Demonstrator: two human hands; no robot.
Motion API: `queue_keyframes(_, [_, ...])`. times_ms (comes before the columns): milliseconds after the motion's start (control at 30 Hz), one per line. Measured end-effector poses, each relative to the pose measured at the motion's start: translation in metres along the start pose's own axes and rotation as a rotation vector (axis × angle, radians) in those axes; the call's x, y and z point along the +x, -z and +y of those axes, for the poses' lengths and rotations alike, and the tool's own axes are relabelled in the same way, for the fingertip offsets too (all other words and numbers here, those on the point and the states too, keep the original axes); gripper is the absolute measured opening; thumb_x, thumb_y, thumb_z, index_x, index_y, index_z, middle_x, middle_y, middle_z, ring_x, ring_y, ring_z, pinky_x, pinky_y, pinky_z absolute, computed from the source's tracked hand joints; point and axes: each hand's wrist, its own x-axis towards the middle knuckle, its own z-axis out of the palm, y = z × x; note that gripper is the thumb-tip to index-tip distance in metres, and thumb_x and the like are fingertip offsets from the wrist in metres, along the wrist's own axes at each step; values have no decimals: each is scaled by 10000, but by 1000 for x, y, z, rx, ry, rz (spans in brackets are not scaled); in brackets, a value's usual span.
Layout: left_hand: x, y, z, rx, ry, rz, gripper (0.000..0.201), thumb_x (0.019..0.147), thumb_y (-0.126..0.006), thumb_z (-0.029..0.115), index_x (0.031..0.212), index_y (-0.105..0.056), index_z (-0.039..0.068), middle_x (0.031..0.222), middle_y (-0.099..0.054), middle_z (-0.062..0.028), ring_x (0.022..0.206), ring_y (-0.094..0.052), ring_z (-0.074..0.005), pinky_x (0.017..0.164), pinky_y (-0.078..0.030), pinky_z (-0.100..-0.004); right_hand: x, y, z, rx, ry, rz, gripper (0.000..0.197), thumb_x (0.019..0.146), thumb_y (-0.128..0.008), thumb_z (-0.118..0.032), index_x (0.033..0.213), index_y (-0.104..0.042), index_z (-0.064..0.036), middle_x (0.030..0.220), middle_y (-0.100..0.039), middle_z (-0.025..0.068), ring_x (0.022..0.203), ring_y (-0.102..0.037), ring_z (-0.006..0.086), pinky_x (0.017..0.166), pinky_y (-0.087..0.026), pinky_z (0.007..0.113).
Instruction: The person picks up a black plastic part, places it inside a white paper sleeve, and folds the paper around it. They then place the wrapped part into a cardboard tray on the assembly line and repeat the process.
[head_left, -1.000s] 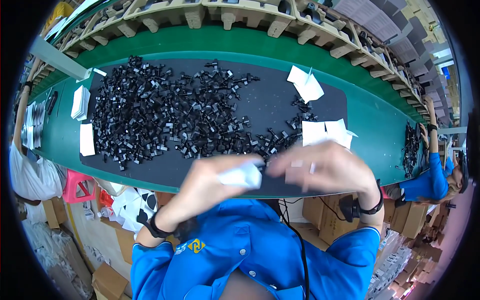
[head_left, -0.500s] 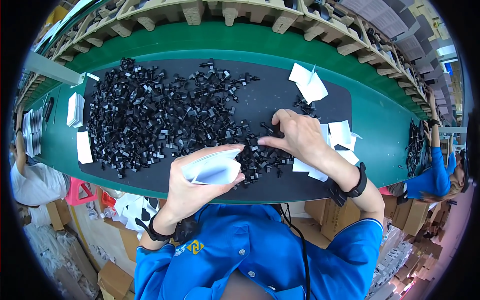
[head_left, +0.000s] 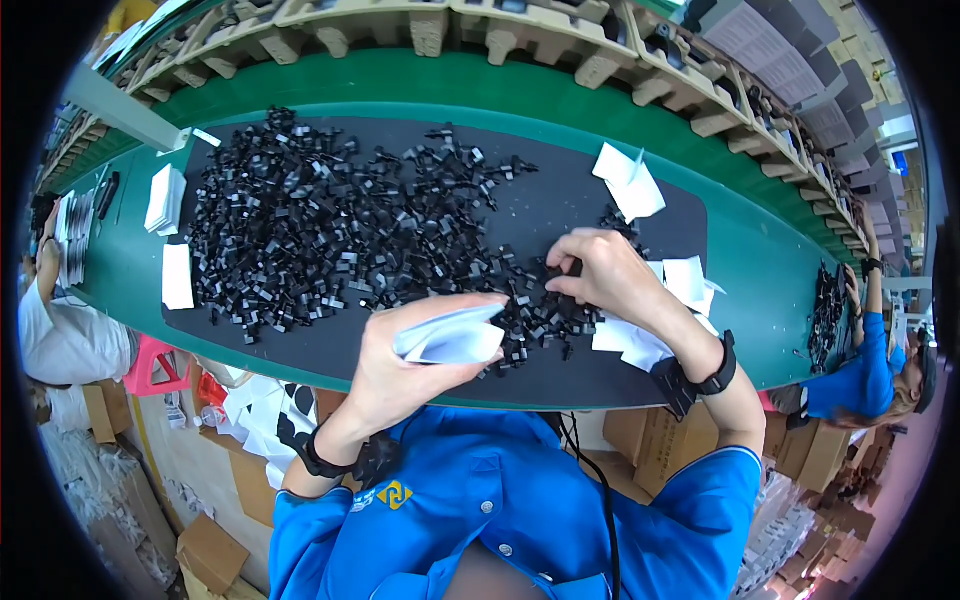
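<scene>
My left hand (head_left: pixel 400 350) is closed around a white folded paper pouch (head_left: pixel 455 340), its opening parted toward the right. Just right of it, my right hand (head_left: pixel 605 270) curls thumb and fingers together at the edge of a heap of small black plastic parts (head_left: pixel 330 220). A dark piece shows between those fingertips, partly hidden by them. The heap spreads over a dark mat (head_left: pixel 640 385) from the left to the middle. White paper pieces (head_left: pixel 630 345) lie beneath and beside my right wrist.
More folded white papers (head_left: pixel 630 182) lie at the mat's far right, and paper stacks (head_left: pixel 165 200) at its left. Moulded trays (head_left: pixel 480 28) line the far side of the green table (head_left: pixel 755 260). Co-workers sit at both ends; black parts (head_left: pixel 828 315) lie near the right one.
My right thumb and fingers have drawn together over the black parts. The paper pouch stays in my left hand. The whole view has shifted slightly.
</scene>
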Motion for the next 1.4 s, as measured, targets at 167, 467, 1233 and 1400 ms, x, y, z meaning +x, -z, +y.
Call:
queue_keyframes(167, [-2, 0, -9, 6, -136, -10, 424, 688, -710, -80, 1097, -601, -49, 871, -658, -92, 769, -632, -134, 720, -506, -253, 10, 11, -11, 336, -482, -140, 196, 765, -703, -133, 849, -641, 33, 710, -647, 110, 487, -627, 155, 521, -507, 286])
queue_keyframes(467, [-5, -6, -7, 128, -194, -17, 409, 697, -707, -67, 1093, -622, -14, 899, -664, -88, 817, -643, -129, 755, -508, -248, 12, -9, -18, 127, -288, -1, 248, 776, -712, -189, 847, -646, 40, 703, -661, 73, 492, -622, 133, 467, -485, 232])
queue_keyframes(1233, [19, 1, 1, 306, -409, -105, 581, 645, -737, 9, 1197, -556, -3, 837, -693, -89, 780, -675, -170, 762, -517, -263, -44, 46, -138, -425, 291, 116, 327, 673, -673, -97, 997, -649, -66, 856, -611, 44, 576, -601, 161, 455, -466, 280])
queue_keyframes(1400, [17, 0, 6, 239, -409, -148, 633, 641, -746, -3, 1238, -535, 23, 873, -692, -81, 798, -672, -169, 762, -523, -274, -48, 35, -142, -397, 203, -61, 325, 673, -665, -115, 992, -637, -66, 773, -609, 46, 517, -594, 188, 428, -456, 304])
